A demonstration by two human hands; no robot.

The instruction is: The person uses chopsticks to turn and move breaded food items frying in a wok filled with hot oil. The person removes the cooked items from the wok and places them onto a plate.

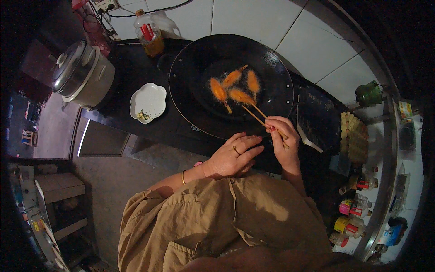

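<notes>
In a large dark wok (190,102) several orange-brown pieces of battered food (232,79) lie in bubbling oil, some with a stick-like end showing. My right hand (282,139) grips a pair of wooden chopsticks (261,117) over the near right rim; their tips are at the closest piece (240,96). My left hand (234,154), with a ring and a bracelet, hovers or rests near the wok's front edge, fingers slightly apart and nothing seen in it. A white flower-shaped dish (149,98) with a little chopped food in it stands left of the wok.
On the black counter (149,131) stand a lidded pot or cooker (97,80) at left and an oil bottle (149,37) behind. To the right are a white-handled utensil (311,144), egg trays (353,136) and several bottles (351,207). A tiled wall (244,20) rises behind the wok.
</notes>
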